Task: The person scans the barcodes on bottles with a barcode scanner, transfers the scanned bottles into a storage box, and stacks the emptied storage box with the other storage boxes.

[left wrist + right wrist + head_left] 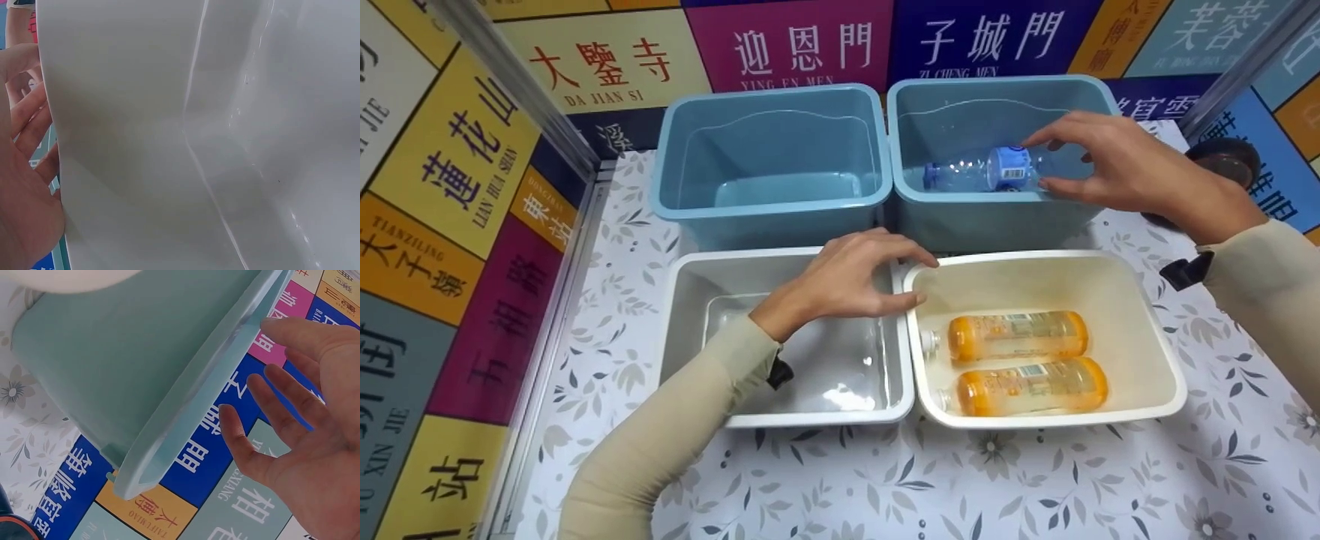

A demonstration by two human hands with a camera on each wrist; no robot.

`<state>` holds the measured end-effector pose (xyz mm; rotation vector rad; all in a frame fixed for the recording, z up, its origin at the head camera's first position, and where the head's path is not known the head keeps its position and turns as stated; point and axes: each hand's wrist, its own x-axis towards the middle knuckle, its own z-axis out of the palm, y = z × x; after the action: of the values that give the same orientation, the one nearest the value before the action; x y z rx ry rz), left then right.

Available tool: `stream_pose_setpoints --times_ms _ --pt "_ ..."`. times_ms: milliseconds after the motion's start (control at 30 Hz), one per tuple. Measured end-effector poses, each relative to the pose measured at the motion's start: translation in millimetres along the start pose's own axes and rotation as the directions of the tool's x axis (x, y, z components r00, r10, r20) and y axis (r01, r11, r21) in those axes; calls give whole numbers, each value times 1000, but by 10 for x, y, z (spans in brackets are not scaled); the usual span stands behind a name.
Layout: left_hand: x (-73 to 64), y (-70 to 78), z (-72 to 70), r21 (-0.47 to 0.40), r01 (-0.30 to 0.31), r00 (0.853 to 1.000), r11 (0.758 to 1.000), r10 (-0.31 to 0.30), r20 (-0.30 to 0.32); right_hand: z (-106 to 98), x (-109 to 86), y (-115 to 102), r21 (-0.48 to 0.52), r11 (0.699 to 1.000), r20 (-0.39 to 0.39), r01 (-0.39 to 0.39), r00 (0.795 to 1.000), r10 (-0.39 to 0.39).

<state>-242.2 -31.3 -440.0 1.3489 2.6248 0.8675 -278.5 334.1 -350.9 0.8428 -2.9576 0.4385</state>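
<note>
We see a white, leaf-printed tablecloth (945, 487) and panelled walls (802, 45) with Chinese lettering. At upper centre, a blue rectangular plastic bin (772, 208) adjoins a matching blue bin (997, 196), in which lies a clear plastic bottle with a blue label (1011, 169); the right hand (1117, 161), fingers spread, grips nothing beside it. Below, a grey-white plastic bin (825, 417) adjoins a cream plastic bin (1050, 420) holding two orange-and-clear bottles (1020, 335); we find the left hand (851, 274) relaxed, ungripping, at their rims.
</note>
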Motion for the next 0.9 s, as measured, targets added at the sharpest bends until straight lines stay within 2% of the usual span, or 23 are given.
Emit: stream_pose_setpoints --times_ms 300,467,667,900 --pt "5 0 -2 0 -4 1000 1000 4 -4 -10 -133 -84 18 1000 -20 6 1000 -6" --pt "2 -1 -3 8 -7 1000 1000 7 -3 29 -193 -152 16 997 -72 70 995 -69" --pt "7 -4 1 10 -15 1000 1000 15 -6 75 -290 -242 20 984 -129 177 976 -173" --pt "8 -6 -7 8 -7 1000 1000 7 11 127 -472 -330 2 983 -95 182 979 -181"
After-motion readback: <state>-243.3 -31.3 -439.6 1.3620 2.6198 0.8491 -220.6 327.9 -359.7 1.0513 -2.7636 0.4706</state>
